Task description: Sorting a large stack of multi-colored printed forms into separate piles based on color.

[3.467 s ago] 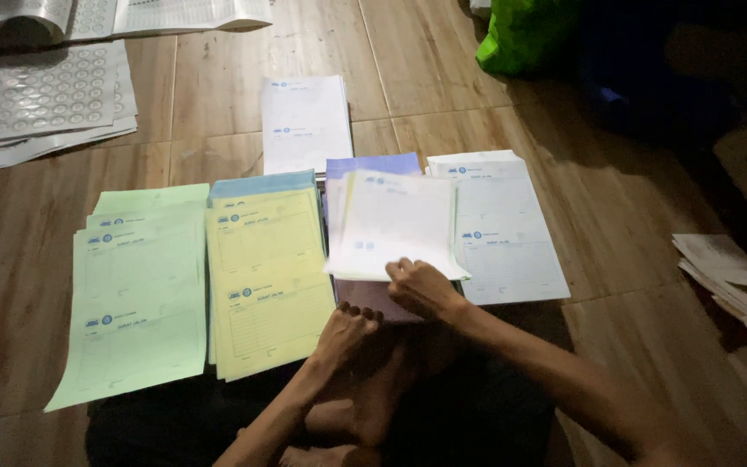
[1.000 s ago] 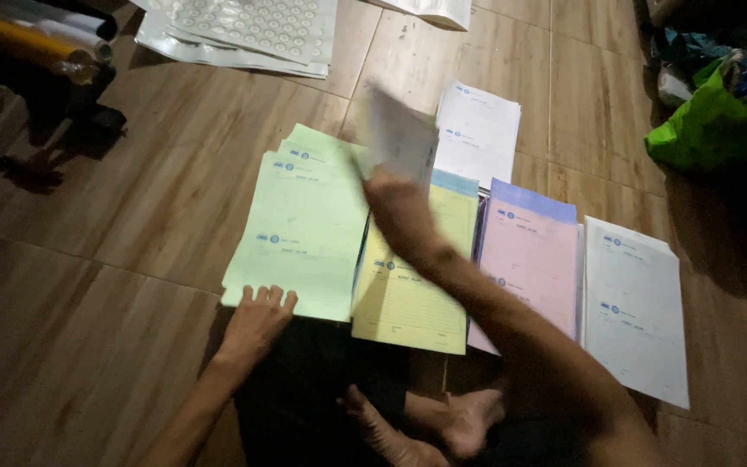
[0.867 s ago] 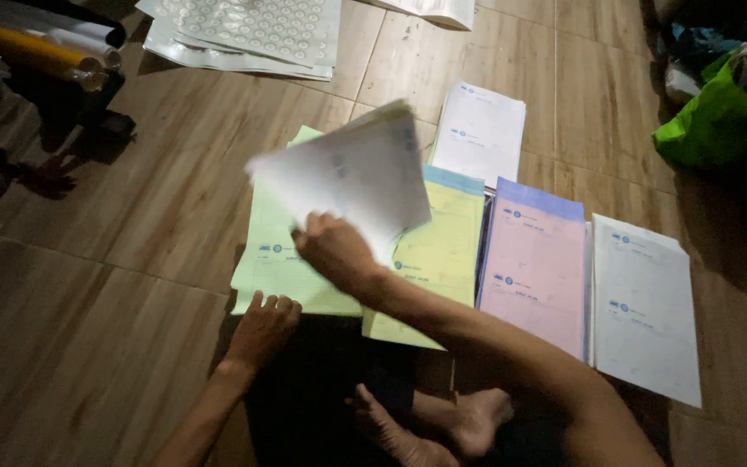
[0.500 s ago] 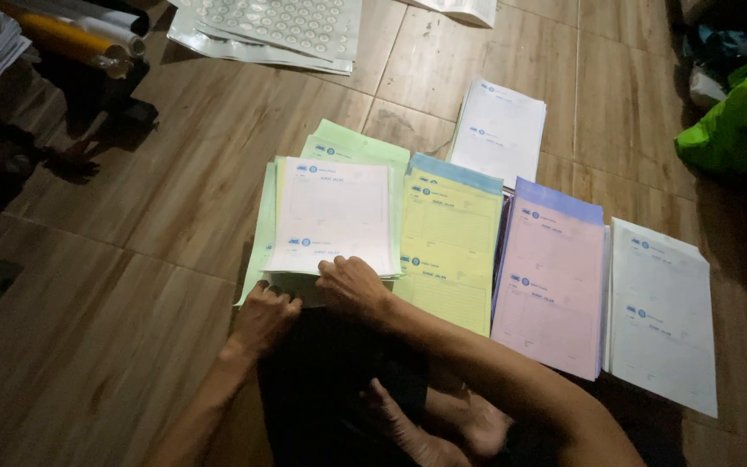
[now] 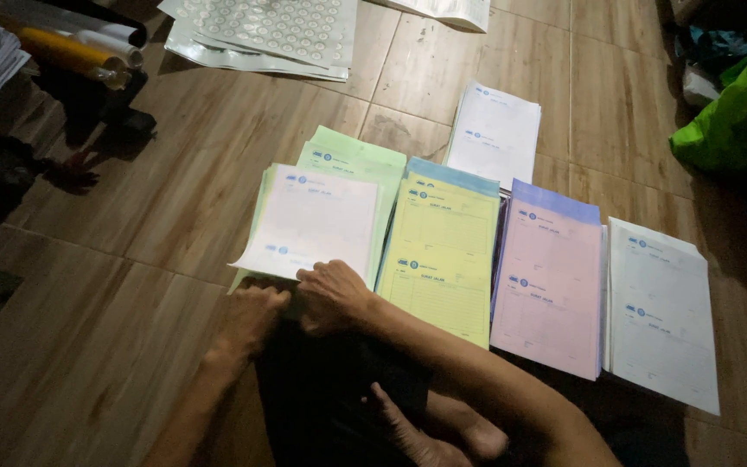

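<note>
both hands press flat, fingers spread, on the near edge of a white printed paper sheet (image 5: 313, 220) lying over a pale green paper stack (image 5: 347, 156). the left hand (image 5: 252, 316) sits just beside the right hand (image 5: 332, 294); a yellow paper stack (image 5: 443, 251) lies right of them.

White sheet (image 5: 313, 220), green stack (image 5: 352, 156)

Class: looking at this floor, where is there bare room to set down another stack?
Bare wood floor lies left of the green stack. Crowded: both hands, left hand and right hand, and the coloured stacks side by side.
</note>
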